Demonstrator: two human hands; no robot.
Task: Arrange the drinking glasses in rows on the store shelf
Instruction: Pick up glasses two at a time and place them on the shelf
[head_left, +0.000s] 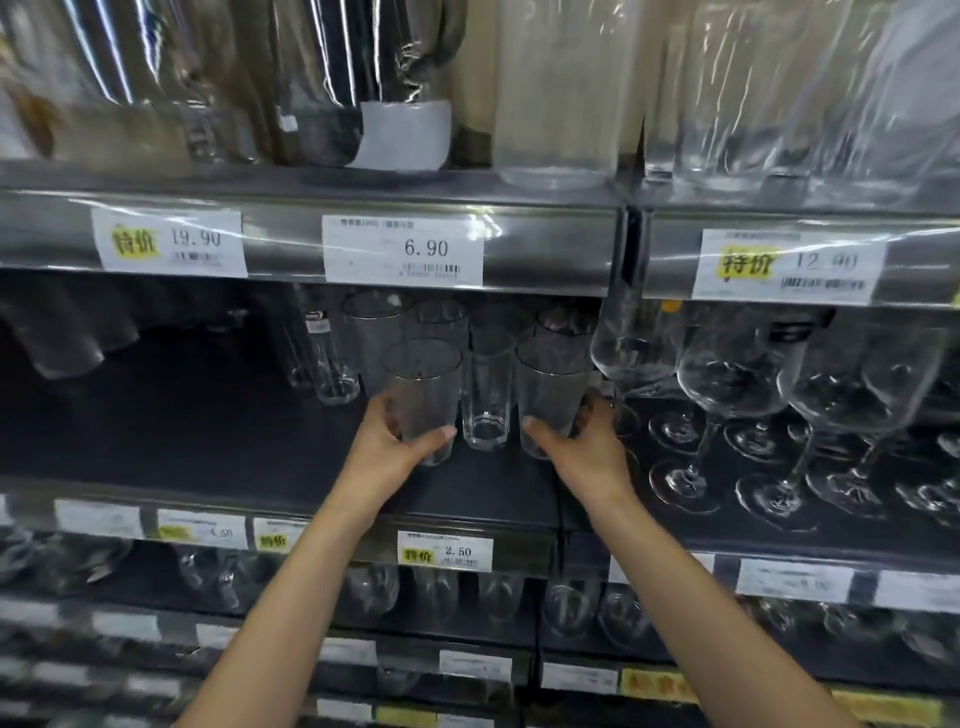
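With your left grip (397, 441) clamped on the left tumbler (423, 389) and right grip (589, 449) on the right tumbler (550, 395) near the shelf (208, 441) front, sliding either sideways could knock the narrow glass (485, 410) between them or the wine glasses (722, 374) alongside.

Gripping clear tapered drinking glass (423, 395) upright in my left hand (387, 447), matching glass (551, 400) in my right hand (589, 449), narrow clear tumbler (485, 410) standing between them on dark shelf (208, 441)
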